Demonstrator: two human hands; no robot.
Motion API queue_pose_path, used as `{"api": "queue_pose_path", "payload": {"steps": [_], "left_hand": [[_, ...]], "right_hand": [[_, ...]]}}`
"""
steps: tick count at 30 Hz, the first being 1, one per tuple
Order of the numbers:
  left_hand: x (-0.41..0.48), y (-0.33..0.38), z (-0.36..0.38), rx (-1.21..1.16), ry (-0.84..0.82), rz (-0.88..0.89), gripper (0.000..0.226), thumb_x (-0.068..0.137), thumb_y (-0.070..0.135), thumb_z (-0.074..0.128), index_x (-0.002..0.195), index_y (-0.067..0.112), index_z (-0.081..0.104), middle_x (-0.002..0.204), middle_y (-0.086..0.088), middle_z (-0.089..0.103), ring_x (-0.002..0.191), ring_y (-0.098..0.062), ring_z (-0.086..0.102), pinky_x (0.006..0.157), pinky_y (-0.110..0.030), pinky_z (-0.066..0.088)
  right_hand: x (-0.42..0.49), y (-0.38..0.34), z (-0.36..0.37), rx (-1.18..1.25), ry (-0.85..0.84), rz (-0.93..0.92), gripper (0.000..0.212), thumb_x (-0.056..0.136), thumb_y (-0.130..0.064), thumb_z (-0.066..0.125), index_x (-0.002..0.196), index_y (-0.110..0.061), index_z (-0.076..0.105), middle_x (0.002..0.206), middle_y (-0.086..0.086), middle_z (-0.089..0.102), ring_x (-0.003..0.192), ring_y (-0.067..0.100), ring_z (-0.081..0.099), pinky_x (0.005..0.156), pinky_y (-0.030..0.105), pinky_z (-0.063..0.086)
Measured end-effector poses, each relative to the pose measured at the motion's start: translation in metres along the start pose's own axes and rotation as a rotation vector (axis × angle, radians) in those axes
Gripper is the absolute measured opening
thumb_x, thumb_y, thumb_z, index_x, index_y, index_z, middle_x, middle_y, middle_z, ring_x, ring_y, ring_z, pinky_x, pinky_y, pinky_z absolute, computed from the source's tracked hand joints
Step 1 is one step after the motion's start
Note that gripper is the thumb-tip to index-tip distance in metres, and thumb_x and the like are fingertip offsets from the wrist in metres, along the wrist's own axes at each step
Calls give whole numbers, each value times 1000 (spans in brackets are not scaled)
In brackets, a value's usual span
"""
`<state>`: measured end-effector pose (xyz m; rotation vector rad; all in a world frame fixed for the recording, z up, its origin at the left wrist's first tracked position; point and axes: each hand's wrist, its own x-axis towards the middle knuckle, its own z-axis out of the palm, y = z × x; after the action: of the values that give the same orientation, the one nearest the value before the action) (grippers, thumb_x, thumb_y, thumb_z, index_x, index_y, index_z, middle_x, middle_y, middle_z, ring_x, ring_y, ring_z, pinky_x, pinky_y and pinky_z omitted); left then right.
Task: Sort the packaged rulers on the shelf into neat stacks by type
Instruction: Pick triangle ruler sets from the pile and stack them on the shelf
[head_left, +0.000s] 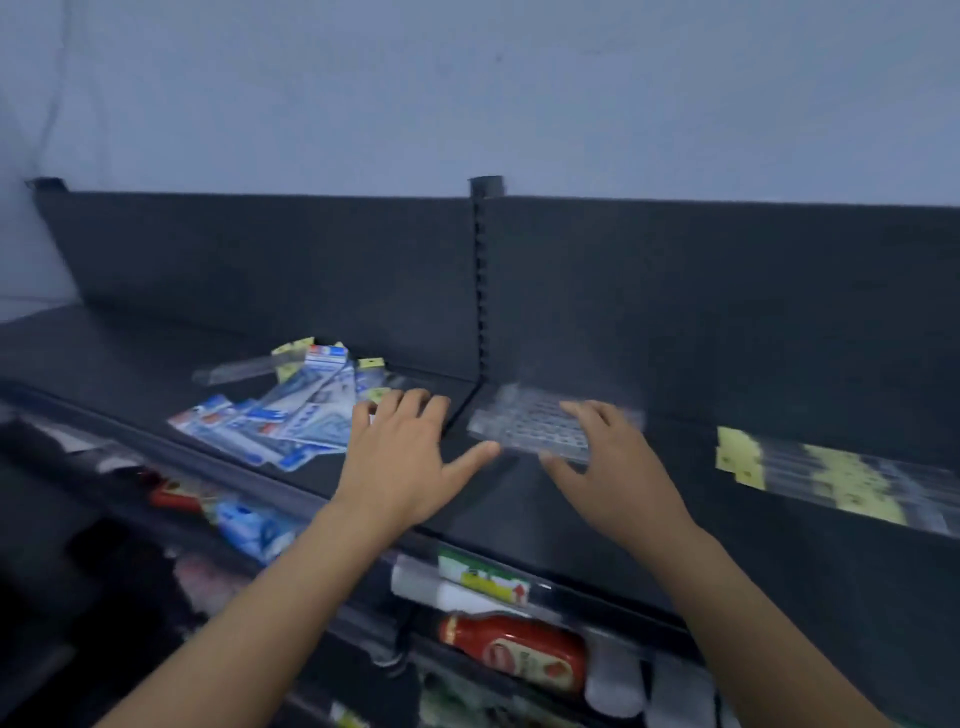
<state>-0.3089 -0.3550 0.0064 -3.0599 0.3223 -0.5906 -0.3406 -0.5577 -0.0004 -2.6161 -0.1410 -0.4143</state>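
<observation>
A loose heap of blue-and-white packaged rulers (291, 421) lies on the dark top shelf (130, 358), left of centre, with clear yellow-tagged rulers (249, 366) behind it. A stack of clear rulers with yellow tags (831, 475) lies at the right. Between them sits a clear plastic pack with a grid pattern (530, 426). My left hand (400, 457) hovers flat over the shelf with fingers spread, its thumb at the pack's near left corner. My right hand (613, 467) reaches over the pack's right side, thumb at its front edge; the image is blurred, so contact is unclear.
A slotted upright post (483, 280) divides the dark back panel. Below the shelf's front edge sit a red sauce bottle (514, 649), a green-and-yellow price label (483, 577), blue packs (249, 525) and other blurred goods.
</observation>
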Motion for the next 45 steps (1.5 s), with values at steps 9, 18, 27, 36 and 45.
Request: {"api": "queue_pose_path", "payload": {"steps": [9,18,27,36,45], "left_hand": [[-49,-219,2,25,-73,-212,105,63,88,2,135,24,45,139,1,47,132,-23,36,104,-41,27],[-17,-324,35,3,-170,-250,79,84,78,29,140,23,40,141,0,46,132,-24,36,106,-41,27],[82,-404,75,66,-257,-149,77,86,75,32,140,22,41,140,-2,47,130,-24,38,104,-39,30],[175,-467,133,-14,-254,52,68,87,71,40,135,23,46,135,2,51,126,-22,42,100,-36,32],[257,-476,187,-355,-336,321,49,83,54,60,118,21,56,116,0,61,108,-22,56,88,-33,41]], "right_hand": [[41,-176,106,125,-60,-94,49,91,-45,53,134,-21,50,143,-3,38,129,19,40,102,30,33],[118,-249,173,92,-186,-37,45,90,-48,53,127,-21,56,137,-2,48,120,18,50,95,30,38],[226,-269,238,-55,-176,270,63,83,-62,55,122,-13,52,119,7,55,110,26,54,78,33,43],[292,-282,299,-213,-278,643,96,60,-71,72,128,-9,42,125,9,55,114,27,54,82,33,45],[305,-297,317,-194,-144,834,90,56,-54,83,124,-11,43,126,9,52,118,27,49,91,35,45]]}}
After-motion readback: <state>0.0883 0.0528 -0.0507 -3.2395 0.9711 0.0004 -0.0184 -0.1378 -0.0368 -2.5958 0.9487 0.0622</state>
